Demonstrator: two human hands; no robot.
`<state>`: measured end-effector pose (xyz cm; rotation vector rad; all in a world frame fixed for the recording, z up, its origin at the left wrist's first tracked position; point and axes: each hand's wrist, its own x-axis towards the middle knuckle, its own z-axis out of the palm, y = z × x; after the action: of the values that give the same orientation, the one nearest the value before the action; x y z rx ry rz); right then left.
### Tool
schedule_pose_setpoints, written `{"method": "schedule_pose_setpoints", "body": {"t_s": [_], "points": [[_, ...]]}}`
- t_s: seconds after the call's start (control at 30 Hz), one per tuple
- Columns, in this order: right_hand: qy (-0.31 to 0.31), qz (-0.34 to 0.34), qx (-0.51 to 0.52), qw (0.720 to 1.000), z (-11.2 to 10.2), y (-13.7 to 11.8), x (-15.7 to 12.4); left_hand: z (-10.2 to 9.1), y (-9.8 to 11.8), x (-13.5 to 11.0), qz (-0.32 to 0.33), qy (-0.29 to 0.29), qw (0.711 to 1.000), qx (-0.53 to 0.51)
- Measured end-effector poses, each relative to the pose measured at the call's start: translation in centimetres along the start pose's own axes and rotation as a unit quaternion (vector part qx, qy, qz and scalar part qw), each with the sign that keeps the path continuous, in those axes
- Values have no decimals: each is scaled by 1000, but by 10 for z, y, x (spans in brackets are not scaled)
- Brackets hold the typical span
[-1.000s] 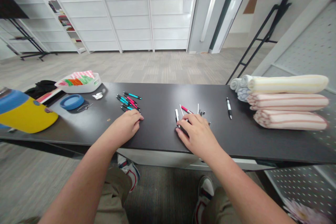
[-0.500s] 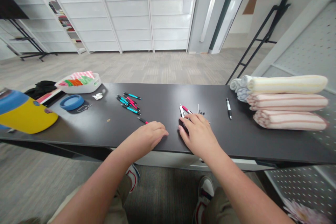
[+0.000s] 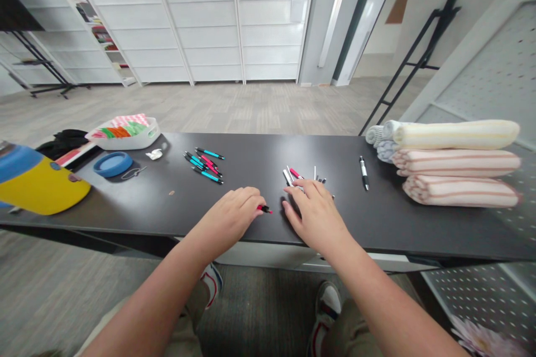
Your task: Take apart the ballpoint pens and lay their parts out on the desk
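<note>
My left hand (image 3: pixel 240 209) is closed around a red and black pen (image 3: pixel 266 210), with one end poking out past the fingertips toward the right. My right hand (image 3: pixel 314 206) lies low over a small heap of pen parts, fingers spread and thumb apart. From beneath its fingertips show a white barrel (image 3: pixel 287 177), a red barrel (image 3: pixel 295 173) and some thin refills and small black pieces (image 3: pixel 320 179). The palm hides the rest of the heap. Beyond my left hand lies a pile of teal and red pens (image 3: pixel 204 164).
On the dark table (image 3: pixel 255 156), a black and white pen (image 3: pixel 364 173) lies beside rolled towels (image 3: pixel 458 163) at right. Toward the left are a crumpled white tissue (image 3: pixel 154 154), a blue round lid (image 3: pixel 112 164), a white basket (image 3: pixel 151 133) and a yellow-blue container (image 3: pixel 46 184).
The pen at my left hand now sticks out on the right of its fingers instead of the far left side. My right hand stays over the parts.
</note>
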<state>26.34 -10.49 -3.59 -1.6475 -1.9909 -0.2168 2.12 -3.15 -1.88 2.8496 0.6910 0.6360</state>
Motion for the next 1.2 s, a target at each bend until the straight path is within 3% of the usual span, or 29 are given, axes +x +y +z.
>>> {"method": "schedule_pose_setpoints", "body": {"t_s": [0.07, 0.17, 0.3, 0.4, 0.47, 0.53, 0.6, 0.67, 0.73, 0.8, 0.87, 0.93, 1.07, 1.2], "points": [[-1, -20, 28, 999, -3, 0, 1, 0, 11, -1, 4, 83, 991, -106], [-6, -53, 95, 994, -9, 1, 2, 0, 29, 1, -63, 168, 941, -286], [-29, -83, 178, 980, -12, 6, 3, 0, 39, 8, -144, 197, 859, -449], [-38, -73, 199, 977, -13, 10, 4, 2, 28, 12, -180, 193, 832, -488], [-30, -45, 192, 980, -13, 11, 4, 5, 16, 11, -183, 178, 854, -454], [-19, -18, 173, 985, -13, 13, 4, 8, 4, 8, -156, 155, 919, -328], [-9, -3, 159, 987, -13, 14, 4, 12, -4, 4, -92, 118, 973, -173], [-8, 3, 159, 987, -12, 15, 4, 16, -7, 1, -8, 93, 994, -59], [-7, 11, 164, 986, -11, 17, 4, 19, -6, 1, 54, 90, 994, 9], [-3, 18, 170, 985, -10, 19, 3, 21, -1, 3, 68, 97, 992, 40], [4, 20, 172, 985, -10, 20, 3, 19, 3, 6, 41, 89, 995, 26], [13, 12, 168, 986, -11, 21, 2, 14, 7, 10, 0, 45, 998, -42], [29, -40, 151, 987, -12, 19, 2, 4, 5, 15, -96, -48, 972, -208], [2, -34, 162, 986, -9, 14, 1, 0, -9, 12, -121, -19, 970, -211]]}}
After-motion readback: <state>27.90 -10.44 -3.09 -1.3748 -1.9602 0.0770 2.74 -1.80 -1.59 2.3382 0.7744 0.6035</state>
